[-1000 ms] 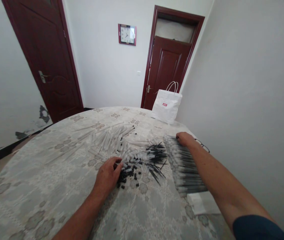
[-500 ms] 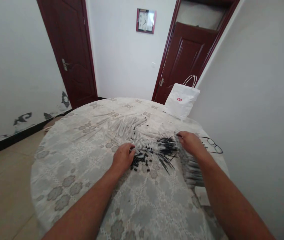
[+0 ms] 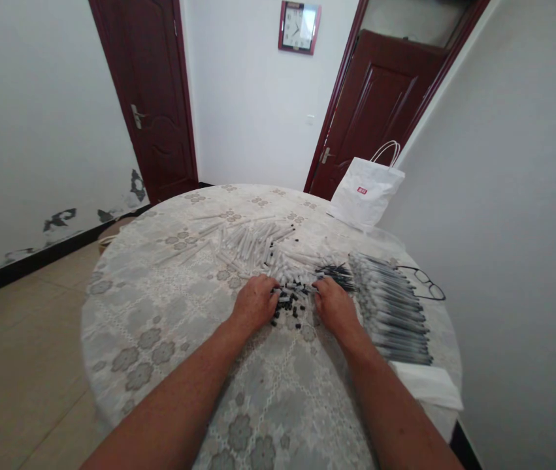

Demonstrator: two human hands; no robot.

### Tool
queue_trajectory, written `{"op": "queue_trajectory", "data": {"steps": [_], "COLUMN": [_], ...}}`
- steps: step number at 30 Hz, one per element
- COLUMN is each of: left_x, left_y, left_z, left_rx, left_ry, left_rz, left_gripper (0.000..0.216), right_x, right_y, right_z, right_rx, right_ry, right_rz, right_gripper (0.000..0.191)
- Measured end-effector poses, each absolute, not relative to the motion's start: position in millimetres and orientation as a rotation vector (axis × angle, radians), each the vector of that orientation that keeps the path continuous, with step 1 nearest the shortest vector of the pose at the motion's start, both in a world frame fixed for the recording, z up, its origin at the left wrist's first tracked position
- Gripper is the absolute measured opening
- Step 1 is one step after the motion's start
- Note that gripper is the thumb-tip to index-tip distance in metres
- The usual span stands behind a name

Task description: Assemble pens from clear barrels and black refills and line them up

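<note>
My left hand (image 3: pixel 256 303) and my right hand (image 3: pixel 334 307) rest close together on a round table (image 3: pixel 160 313) with a lace cloth. Both have curled fingers at a scatter of small black caps (image 3: pixel 291 301). What the fingers hold is hidden. Beyond the caps lies a heap of white pen barrels (image 3: pixel 258 245), and black refills (image 3: pixel 337 275) lie just past my right hand. A neat row of assembled pens (image 3: pixel 392 300) stretches to the right of that hand.
A white paper bag (image 3: pixel 366 192) stands at the table's far edge. Black-rimmed glasses (image 3: pixel 422 282) lie at the right rim, and a white sheet (image 3: pixel 427 385) lies near the pen row. Two dark red doors and a wall clock (image 3: pixel 299 27) are behind.
My right hand has moved left from the row of pens to the black caps beside my left hand. The view has pulled back and tilted down.
</note>
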State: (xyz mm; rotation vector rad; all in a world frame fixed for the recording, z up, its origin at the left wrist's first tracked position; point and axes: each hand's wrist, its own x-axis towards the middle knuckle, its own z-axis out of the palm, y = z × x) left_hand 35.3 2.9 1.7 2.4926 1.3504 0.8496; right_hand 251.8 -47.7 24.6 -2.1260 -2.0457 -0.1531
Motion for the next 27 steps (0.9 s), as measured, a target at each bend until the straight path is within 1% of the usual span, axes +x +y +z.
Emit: {"op": "queue_trajectory", "data": {"steps": [5, 12, 19, 22, 27], "left_x": [37, 42, 43, 42, 40], "left_y": [0, -3, -2, -1, 1], "left_z": [2, 3, 0, -2, -2], "left_rx": [2.581, 2.635, 2.602, 2.575, 2.585], "left_ry": [1.254, 1.209, 1.246, 1.273, 1.286], "left_rz": [0.737, 0.619, 0.694, 0.727, 0.713], "left_gripper": [0.018, 0.015, 0.018, 0.019, 0.02], "right_x": [269, 269, 272, 274, 275], "right_y": [-48, -44, -42, -42, -42], "right_z": [18, 12, 10, 11, 12], "right_rx": [-2.199, -2.099, -2.068, -2.08, -2.096], "right_ry": [-2.025, -2.023, -2.026, -2.0, -2.004], "right_rz": [-0.162, -0.034, -0.005, 0.004, -0.032], "right_gripper": [0.022, 0.023, 0.02, 0.022, 0.021]}}
